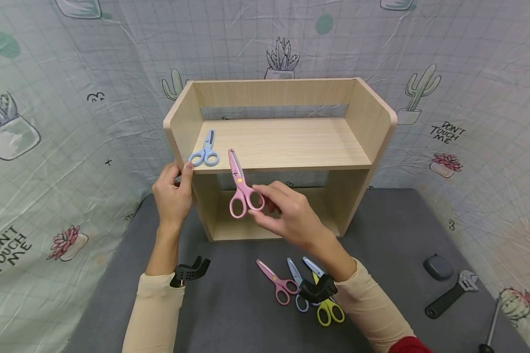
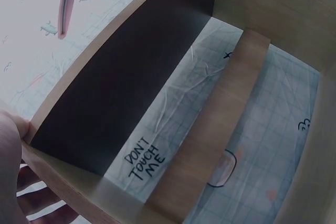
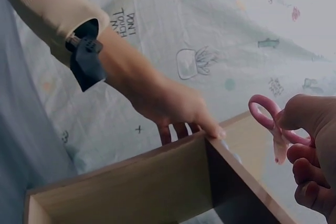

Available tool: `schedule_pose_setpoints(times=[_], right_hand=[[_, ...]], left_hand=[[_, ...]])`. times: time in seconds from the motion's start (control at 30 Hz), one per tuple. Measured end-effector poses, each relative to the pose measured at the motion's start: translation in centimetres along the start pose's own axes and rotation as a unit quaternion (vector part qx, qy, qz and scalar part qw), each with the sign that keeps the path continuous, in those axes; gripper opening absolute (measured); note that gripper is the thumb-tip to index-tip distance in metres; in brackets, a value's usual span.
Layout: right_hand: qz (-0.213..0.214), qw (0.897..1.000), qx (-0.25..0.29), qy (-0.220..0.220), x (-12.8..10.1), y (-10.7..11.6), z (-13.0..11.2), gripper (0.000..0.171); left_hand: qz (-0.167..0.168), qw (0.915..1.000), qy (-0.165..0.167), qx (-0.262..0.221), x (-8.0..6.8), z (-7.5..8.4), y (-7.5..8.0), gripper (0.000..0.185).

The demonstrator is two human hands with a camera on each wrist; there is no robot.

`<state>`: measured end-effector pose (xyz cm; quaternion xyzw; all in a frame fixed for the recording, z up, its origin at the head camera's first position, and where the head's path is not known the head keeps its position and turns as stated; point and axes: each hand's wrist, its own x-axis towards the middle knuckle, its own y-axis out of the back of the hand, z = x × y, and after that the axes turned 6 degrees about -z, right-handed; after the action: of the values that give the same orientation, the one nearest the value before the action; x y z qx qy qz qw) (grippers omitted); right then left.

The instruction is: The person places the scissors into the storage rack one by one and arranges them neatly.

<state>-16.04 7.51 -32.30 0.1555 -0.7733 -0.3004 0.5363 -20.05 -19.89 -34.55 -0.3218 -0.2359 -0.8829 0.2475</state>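
My right hand (image 1: 293,213) pinches pink scissors (image 1: 240,180) by one handle loop, blades pointing up, in front of the upper board of a wooden shelf (image 1: 287,142). In the right wrist view the same pink scissors (image 3: 268,111) hang between thumb and fingers. My left hand (image 1: 172,193) grips the shelf's left side, with the thumb at the front edge of the upper board. Through the left wrist view, its fingers (image 2: 42,200) show behind the side panel. Blue scissors (image 1: 209,147) lie on the upper board's left end, handles close to that thumb.
On the dark table (image 1: 229,318), pink scissors (image 1: 279,283), blue scissors (image 1: 294,272) and yellow-handled scissors (image 1: 329,311) lie below my right wrist, partly covered. At the right are a dark rounded object (image 1: 438,267), an adjustable wrench (image 1: 452,293) and a screwdriver (image 1: 490,326). Patterned cloth (image 1: 115,73) hangs behind.
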Motion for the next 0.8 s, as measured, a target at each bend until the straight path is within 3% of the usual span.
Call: schedule_pose_setpoints(times=[0.3,0.8], right_hand=[[-0.004,1.000,-0.022,0.001,2.4,0.5,1.0,0.040],[-0.020,0.995,-0.085,-0.054,5.9,0.6,2.4,0.033]], left_hand=[[0.000,1.0000,0.003,0.001,0.0,0.0,0.0,0.030],[0.000,1.0000,0.003,0.004,0.0,-0.1,0.0,0.031]])
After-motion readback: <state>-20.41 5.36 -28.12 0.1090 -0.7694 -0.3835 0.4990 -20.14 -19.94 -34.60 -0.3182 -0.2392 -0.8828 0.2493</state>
